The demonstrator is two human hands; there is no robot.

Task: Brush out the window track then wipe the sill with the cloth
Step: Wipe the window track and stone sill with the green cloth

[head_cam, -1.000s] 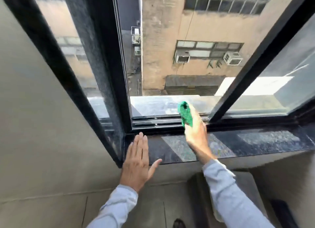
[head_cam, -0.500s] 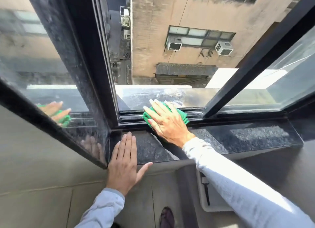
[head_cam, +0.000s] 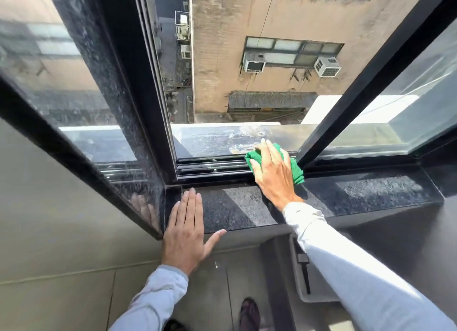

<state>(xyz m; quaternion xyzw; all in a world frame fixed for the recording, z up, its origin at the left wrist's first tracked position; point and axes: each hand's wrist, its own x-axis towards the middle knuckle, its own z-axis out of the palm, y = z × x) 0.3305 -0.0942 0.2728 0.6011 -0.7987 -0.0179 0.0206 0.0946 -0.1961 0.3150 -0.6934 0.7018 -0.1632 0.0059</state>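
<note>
A green cloth [head_cam: 298, 173] lies on the black window track [head_cam: 210, 166], at its right end by the sliding sash frame [head_cam: 351, 103]. My right hand [head_cam: 272, 173] presses flat on the cloth with fingers spread, covering most of it. The dark speckled stone sill [head_cam: 371, 189] runs below the track. My left hand [head_cam: 184, 229] rests flat on the sill's left front edge, fingers together, holding nothing. No brush is in view.
The window is open to a steep drop, with a stained outer ledge [head_cam: 217, 139] just beyond the track. A black frame post [head_cam: 150, 95] stands at the left corner. A shoe [head_cam: 249, 314] shows on the floor below.
My right hand has slid the cloth to the right along the track, from near its middle to the sash frame. My left hand stays planted on the sill.
</note>
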